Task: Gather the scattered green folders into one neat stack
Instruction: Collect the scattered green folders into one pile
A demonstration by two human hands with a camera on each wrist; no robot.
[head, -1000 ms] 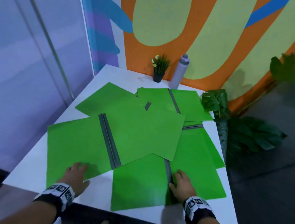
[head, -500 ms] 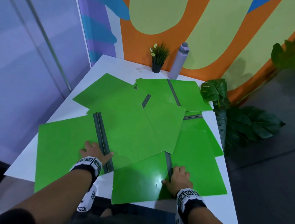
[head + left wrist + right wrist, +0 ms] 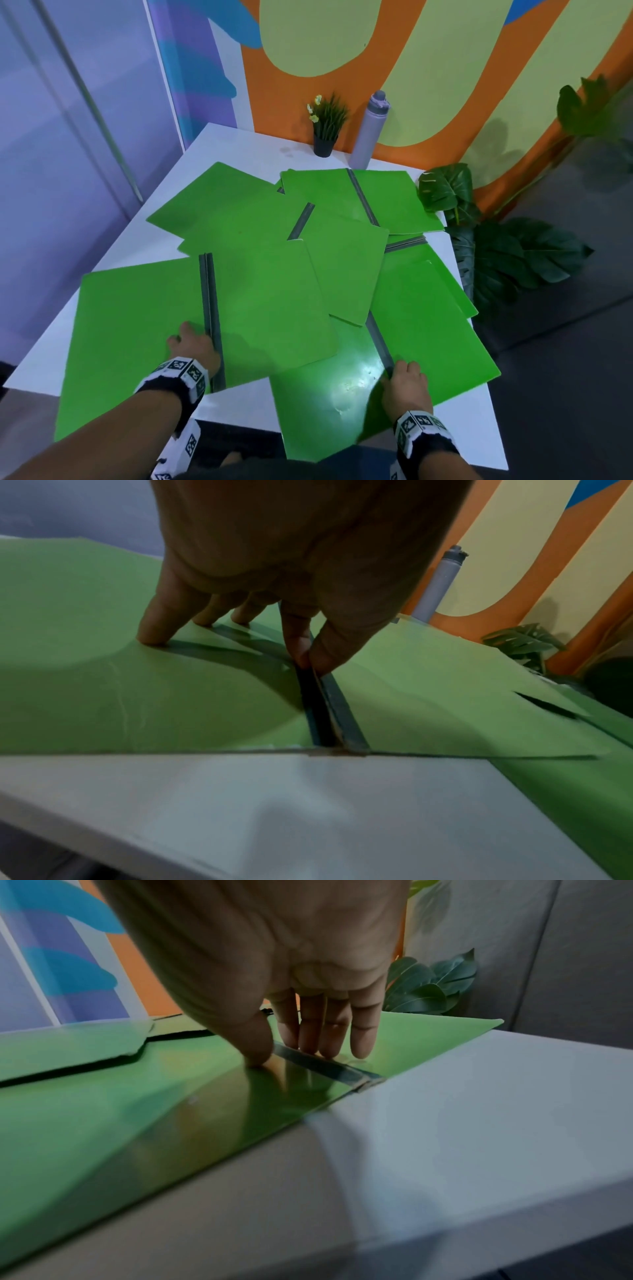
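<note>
My left hand (image 3: 191, 346) is on the near-left folder (image 3: 137, 325), index finger and thumb pinching its dark grey spine (image 3: 210, 308) where the spine ridges up, the other three fingertips (image 3: 154, 631) pressed down on the left cover. That folder lies open, its near-left corner hanging past the white table (image 3: 239, 147) edge, its right cover lying over the near-right folder (image 3: 428, 342). My right hand (image 3: 406, 380) lies flat on the near-right folder, fingers straight and together across its grey spine (image 3: 378, 339), thumb pressing the glossy left cover beside it; nothing gripped. That folder's near corner also overhangs the table's front edge. The rest of the green folders (image 3: 342, 260) are fanned out and overlapping across the middle and back of the table at mixed angles: one open at the back right (image 3: 387, 198) with its spine showing, one at the back left (image 3: 219, 209), one down the right edge (image 3: 442, 274) under the near-right one. No stack yet. At the back by the wall: a small potted plant (image 3: 325, 126) and a lilac bottle (image 3: 370, 130), both upright, just beside each other, clear of the folders. Big leafy plants (image 3: 507, 260) stand off the table's right side, on the floor.
</note>
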